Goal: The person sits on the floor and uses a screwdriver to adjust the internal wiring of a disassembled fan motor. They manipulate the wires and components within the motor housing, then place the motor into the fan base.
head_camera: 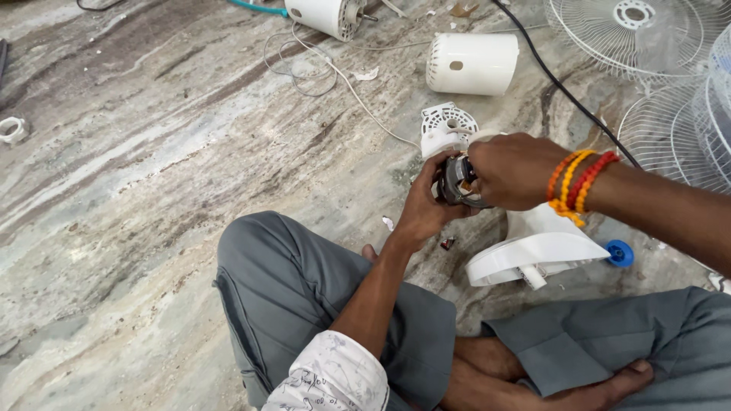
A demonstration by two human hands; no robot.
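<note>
motor (457, 183) mostly hidden by hands, grilles (670, 84) cropped (right edge)

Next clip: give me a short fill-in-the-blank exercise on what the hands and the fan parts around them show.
1. Both hands grip the fan motor; the left hand holds it from ____.
2. The right hand has orange and red ____ around its wrist.
3. The white motor cover lies on the ____ floor.

Missing words: below; threads; stone

Both hands meet in front — left hand (423, 205) cupped beneath, right hand (512, 172) curled over it.
</note>
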